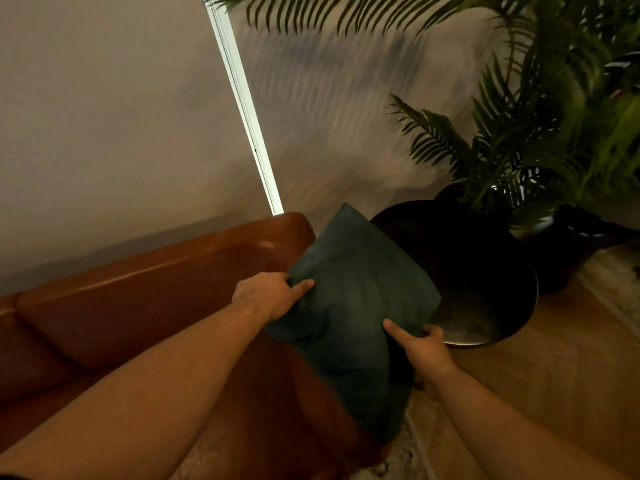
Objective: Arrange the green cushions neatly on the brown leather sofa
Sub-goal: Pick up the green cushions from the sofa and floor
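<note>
A dark green cushion [349, 306] is held over the right end of the brown leather sofa [145, 299], standing on a corner above the sofa's armrest. My left hand [266, 296] grips its left edge, thumb on the front face. My right hand [424, 351] grips its right lower edge, fingers wrapped behind. Only this one cushion is in view. The lower part of the cushion hides the sofa's arm.
A round dark side table [485, 271] stands just right of the sofa. Behind it a large potted palm [540, 140] spreads its fronds. A wall and a bright vertical strip [242, 109] rise behind the sofa. Wooden floor [554, 375] lies to the right.
</note>
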Motion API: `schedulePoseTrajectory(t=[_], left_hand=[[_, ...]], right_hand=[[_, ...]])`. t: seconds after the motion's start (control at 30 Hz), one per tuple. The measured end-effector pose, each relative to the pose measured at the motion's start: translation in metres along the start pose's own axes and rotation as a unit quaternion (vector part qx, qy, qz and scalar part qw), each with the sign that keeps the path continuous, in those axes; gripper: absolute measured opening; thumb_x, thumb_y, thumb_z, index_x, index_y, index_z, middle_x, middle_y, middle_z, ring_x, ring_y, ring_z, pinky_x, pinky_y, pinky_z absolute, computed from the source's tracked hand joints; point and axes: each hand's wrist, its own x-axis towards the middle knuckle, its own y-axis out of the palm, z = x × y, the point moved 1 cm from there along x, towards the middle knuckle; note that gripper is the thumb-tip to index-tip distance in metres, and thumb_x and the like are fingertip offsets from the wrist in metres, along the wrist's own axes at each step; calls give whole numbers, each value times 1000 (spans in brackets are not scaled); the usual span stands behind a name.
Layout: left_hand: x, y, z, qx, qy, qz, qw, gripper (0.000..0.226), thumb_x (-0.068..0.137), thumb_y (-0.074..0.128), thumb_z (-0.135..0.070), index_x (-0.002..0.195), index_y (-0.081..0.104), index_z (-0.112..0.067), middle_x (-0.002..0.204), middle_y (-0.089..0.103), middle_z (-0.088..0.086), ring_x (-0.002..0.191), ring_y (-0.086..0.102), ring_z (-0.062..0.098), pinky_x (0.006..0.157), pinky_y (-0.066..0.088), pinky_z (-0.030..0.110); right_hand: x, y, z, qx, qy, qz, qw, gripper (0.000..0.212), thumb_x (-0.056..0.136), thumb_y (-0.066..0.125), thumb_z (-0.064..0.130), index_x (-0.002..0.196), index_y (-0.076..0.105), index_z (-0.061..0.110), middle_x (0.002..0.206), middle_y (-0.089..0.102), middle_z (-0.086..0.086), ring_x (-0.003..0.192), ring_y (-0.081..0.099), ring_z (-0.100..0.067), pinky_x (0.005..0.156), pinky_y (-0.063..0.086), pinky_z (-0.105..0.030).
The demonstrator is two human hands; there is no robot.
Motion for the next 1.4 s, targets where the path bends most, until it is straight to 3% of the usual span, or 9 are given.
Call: schedulePoseTrajectory(t=[0.1, 0.23, 0.33, 0.5, 0.6, 0.77, 0.93, 1.17, 1.4], left_hand=[[-7, 15, 14, -58, -21, 6, 998, 71, 93, 40, -83, 120, 67, -23, 117, 69, 7, 109, 68, 30, 92, 58, 46], [-12, 33, 39, -265, -43, 16, 963, 51, 95, 68, -58, 119, 61, -14, 116, 63, 9, 99, 64, 25, 79, 53, 39], [-21, 47, 61, -361, -77, 51, 928, 49, 93, 78, -45, 123, 55, -13, 114, 64, 5, 94, 62, 20, 68, 46, 33], [-39, 69, 103, -522, -133, 114, 835, 74, 85, 83, -12, 145, 38, -13, 127, 58, 11, 107, 63, 27, 86, 57, 44], [-53, 77, 132, -581, -127, 136, 792, 95, 85, 85, -26, 159, 26, -26, 130, 58, -3, 102, 61, 14, 72, 49, 33], [-81, 92, 208, -640, -151, 130, 742, 46, 87, 76, -59, 119, 61, -31, 93, 80, -13, 79, 77, 10, 55, 57, 23], [-105, 124, 302, -655, -190, 125, 720, 47, 85, 85, -44, 122, 68, -21, 116, 77, 2, 107, 72, 25, 86, 56, 37], [-127, 163, 384, -662, -209, 80, 716, 37, 94, 79, -27, 127, 66, -17, 107, 75, -5, 89, 70, 11, 65, 52, 24], [-104, 228, 403, -617, -240, 18, 749, 43, 95, 79, -25, 131, 68, -5, 130, 74, 13, 116, 71, 32, 100, 57, 42]], right_hand=[[-4, 6, -3, 56, 34, 54, 996, 148, 48, 101, 61, 164, 11, 39, 161, 42, -2, 142, 46, -40, 102, 44, -60], [-4, 18, -4, 62, -39, 73, 995, 157, 33, 105, 57, 164, 21, 34, 160, 46, -3, 140, 50, -35, 114, 45, -55], [-10, 29, 1, 70, -77, 64, 993, 146, 37, 106, 49, 160, 28, 37, 152, 53, -3, 133, 55, -34, 113, 47, -59], [-22, 55, 16, 27, -157, 42, 986, 121, 59, 102, 27, 159, 33, 34, 141, 55, 4, 125, 55, -25, 106, 49, -49], [-37, 82, 23, 11, -198, 53, 979, 107, 61, 100, 17, 151, 44, 34, 124, 61, 13, 115, 62, -20, 92, 52, -38], [-68, 157, 9, -61, -208, 114, 970, 102, 62, 100, 15, 149, 49, 35, 126, 65, 12, 118, 63, -19, 102, 54, -45], [-99, 234, -31, -115, -204, 142, 962, 109, 56, 101, 22, 151, 49, 36, 133, 67, 10, 123, 63, -21, 110, 51, -47], [-114, 308, -81, -171, -175, 177, 953, 103, 73, 93, 5, 160, 41, 26, 134, 67, 7, 121, 66, -17, 100, 52, -35], [-78, 341, -118, -232, -158, 173, 944, 98, 79, 90, 10, 161, 38, 27, 144, 64, -1, 129, 63, -24, 112, 51, -50]])
